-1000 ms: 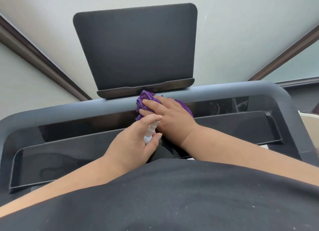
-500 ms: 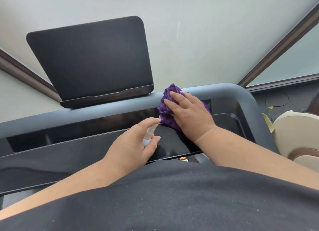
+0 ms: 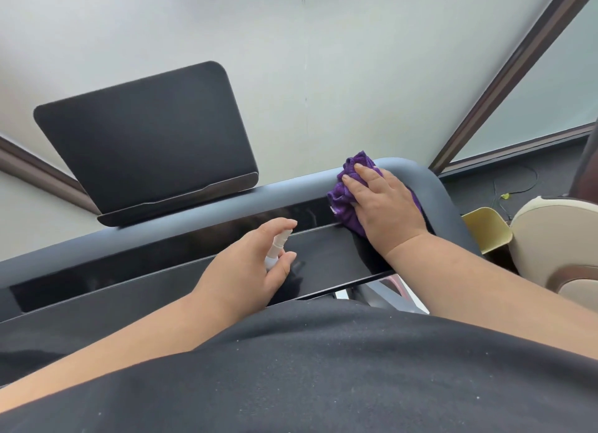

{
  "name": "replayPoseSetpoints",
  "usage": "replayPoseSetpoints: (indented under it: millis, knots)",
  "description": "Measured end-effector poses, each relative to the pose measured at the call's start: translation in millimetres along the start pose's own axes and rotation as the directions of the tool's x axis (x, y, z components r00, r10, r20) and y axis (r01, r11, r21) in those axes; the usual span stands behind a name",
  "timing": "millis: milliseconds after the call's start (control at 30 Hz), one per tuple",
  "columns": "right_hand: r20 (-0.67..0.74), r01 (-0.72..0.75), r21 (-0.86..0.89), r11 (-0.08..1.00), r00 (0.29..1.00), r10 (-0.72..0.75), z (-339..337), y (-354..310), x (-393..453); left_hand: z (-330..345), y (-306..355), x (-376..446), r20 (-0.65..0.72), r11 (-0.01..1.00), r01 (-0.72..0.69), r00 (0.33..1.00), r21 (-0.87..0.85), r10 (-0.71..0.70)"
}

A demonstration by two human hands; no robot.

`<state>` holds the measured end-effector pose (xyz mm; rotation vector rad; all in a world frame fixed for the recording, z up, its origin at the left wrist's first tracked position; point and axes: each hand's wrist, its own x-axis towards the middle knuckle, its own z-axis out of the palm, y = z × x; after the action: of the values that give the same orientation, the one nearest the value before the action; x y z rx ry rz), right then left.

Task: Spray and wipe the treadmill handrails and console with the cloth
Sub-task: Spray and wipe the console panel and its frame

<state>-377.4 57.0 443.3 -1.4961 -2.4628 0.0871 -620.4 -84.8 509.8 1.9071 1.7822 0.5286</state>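
Observation:
A glossy black console [image 3: 168,270] runs across the treadmill, framed by a grey handrail bar [image 3: 284,190] that curves down at the right. My right hand [image 3: 385,206] presses a bunched purple cloth [image 3: 339,199] flat against the bar and console top near the right corner. My left hand [image 3: 249,267] grips a small white spray bottle [image 3: 275,248] over the console's middle, index finger on its top. Most of the bottle is hidden in the hand.
A black tablet holder [image 3: 145,134] stands on the bar at the left. A pale wall [image 3: 356,76] lies behind. At the right are a yellow bin [image 3: 485,225] and a cream chair [image 3: 556,245] on dark floor. My black shirt fills the bottom.
My right hand has slid the cloth rightward along the bar, from under the tablet holder to the right corner. The left hand with the bottle has stayed over the console's middle.

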Motion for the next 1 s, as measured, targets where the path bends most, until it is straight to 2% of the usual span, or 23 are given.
replayPoseSetpoints:
  millis: [67, 233, 333, 433, 500, 567, 633, 733, 867, 1000]
  knots:
    - [-0.02, -0.047, 0.043, 0.998, 0.999, 0.048, -6, -4, 0, -3, 2, 8, -0.023, 1.0, 0.026, 0.999, 0.007, -0.026]
    - [-0.214, -0.086, 0.283, 0.955, 0.965, 0.15, -26, -50, -6, -14, 10, 18, -0.092, 0.999, 0.012, 0.996, -0.049, -0.016]
    - [-0.278, 0.002, 0.367, 0.93, 0.955, 0.108, -27, -91, -4, -24, 3, 12, -0.109, 0.995, -0.05, 0.993, -0.091, 0.04]
    - [-0.33, 0.123, 0.322, 0.939, 0.944, -0.011, -19, -127, -6, -38, -12, -2, -0.075, 0.989, -0.103, 0.993, -0.106, 0.095]
    - [-0.246, 0.149, 0.298, 0.943, 0.966, -0.075, -11, -147, -4, -48, -26, -7, -0.054, 0.989, -0.108, 0.993, -0.1, 0.103]
    - [-0.087, 0.092, 0.307, 0.947, 0.994, -0.068, -2, -162, 3, -58, -40, -9, -0.025, 0.988, -0.121, 0.993, -0.097, 0.12]
    - [0.047, 0.043, 0.239, 0.97, 0.997, -0.056, 7, -170, 11, -67, -51, -11, 0.006, 0.986, -0.138, 0.99, -0.092, 0.139]
    - [0.078, 0.066, 0.051, 0.997, 0.994, -0.07, 13, -170, 12, -78, -64, -16, 0.05, 0.981, -0.175, 0.983, -0.077, 0.179]
    - [0.007, -0.153, 0.022, 0.988, 0.988, 0.153, 12, -147, 2, -81, -80, -21, 0.118, 0.981, -0.183, 0.975, -0.067, 0.19]
    - [-0.026, -0.382, 0.07, 0.921, 0.923, 0.385, -3, -131, 2, -85, -89, -24, 0.18, 0.973, -0.217, 0.957, -0.076, 0.228]
